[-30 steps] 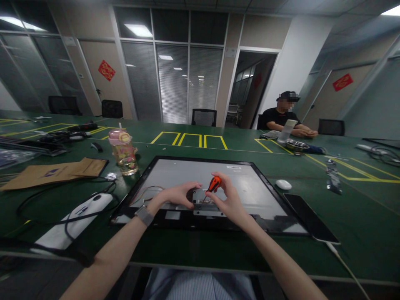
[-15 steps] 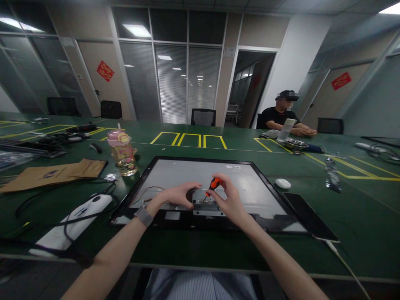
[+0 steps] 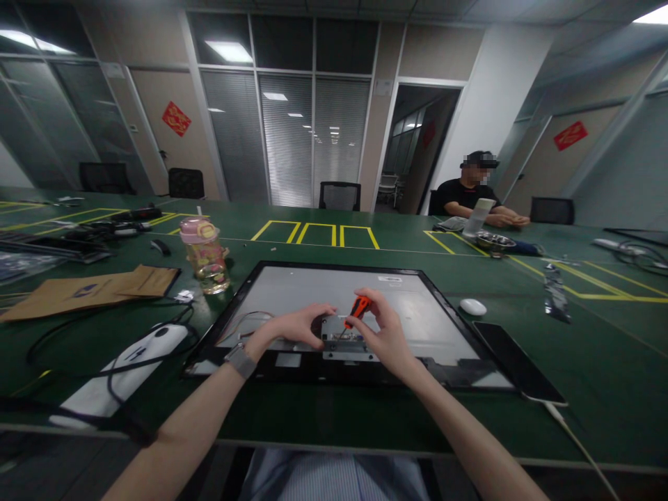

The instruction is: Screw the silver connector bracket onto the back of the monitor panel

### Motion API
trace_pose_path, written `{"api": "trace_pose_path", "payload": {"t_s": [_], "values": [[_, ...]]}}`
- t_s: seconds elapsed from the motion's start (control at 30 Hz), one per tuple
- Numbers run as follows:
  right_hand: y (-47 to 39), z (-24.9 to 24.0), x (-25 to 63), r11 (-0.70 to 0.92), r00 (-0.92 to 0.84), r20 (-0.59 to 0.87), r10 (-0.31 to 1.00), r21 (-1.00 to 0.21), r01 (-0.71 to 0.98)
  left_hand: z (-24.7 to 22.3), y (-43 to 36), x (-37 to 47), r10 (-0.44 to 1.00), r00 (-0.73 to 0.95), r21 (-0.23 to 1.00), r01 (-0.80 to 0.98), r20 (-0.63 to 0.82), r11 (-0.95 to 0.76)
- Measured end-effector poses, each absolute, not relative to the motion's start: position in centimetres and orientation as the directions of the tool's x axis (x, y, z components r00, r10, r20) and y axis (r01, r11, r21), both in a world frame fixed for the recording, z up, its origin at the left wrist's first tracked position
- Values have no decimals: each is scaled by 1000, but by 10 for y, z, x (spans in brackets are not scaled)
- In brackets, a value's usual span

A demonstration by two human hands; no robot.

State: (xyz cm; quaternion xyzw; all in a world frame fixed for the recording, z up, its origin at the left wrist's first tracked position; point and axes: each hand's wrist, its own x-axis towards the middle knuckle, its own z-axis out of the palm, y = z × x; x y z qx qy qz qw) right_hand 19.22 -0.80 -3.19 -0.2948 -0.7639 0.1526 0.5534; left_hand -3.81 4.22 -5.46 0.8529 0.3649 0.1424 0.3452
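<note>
A flat panel (image 3: 433, 313) with a black frame and a grey back lies on the green table. Near its front edge sits a metal bracket (image 3: 347, 353) with a small board. My right hand (image 3: 383, 330) pinches an orange and black screwdriver (image 3: 358, 310), its thin shaft slanting down to the bracket. At the bracket's left end is my left hand (image 3: 303, 325), thumb and fingers curved around a dark part there, the thumb apart from the fingers. Thin wires (image 3: 250, 321) run over the panel left of that hand.
Left of the panel are a pink-lidded bottle (image 3: 203, 254), a brown paper bag (image 3: 88, 291) and a white power strip (image 3: 125, 372) with black cables. To the right lie a phone (image 3: 516, 362) and a white case (image 3: 472, 307). A person (image 3: 470, 191) sits across the table.
The screwdriver's handle has turned, showing more orange. Both hands stay in nearly the same place.
</note>
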Motion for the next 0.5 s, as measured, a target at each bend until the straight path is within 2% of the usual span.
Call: {"api": "trace_pose_path", "payload": {"t_s": [0.23, 0.33, 0.43, 0.5], "values": [[-9, -33, 192, 750, -261, 703, 661, -628, 209, -56, 43, -38, 728, 686, 689, 532, -10, -492], [-14, -26, 192, 768, -292, 712, 639, -614, 183, -53, 41, -38, 733, 680, 689, 536, -9, -489], [-16, -21, 194, 786, -275, 738, 617, -553, 277, -50, 38, -37, 733, 681, 689, 538, -15, -485], [-13, -21, 195, 773, -231, 745, 626, -556, 306, -48, 38, -36, 731, 682, 687, 542, -24, -484]]}}
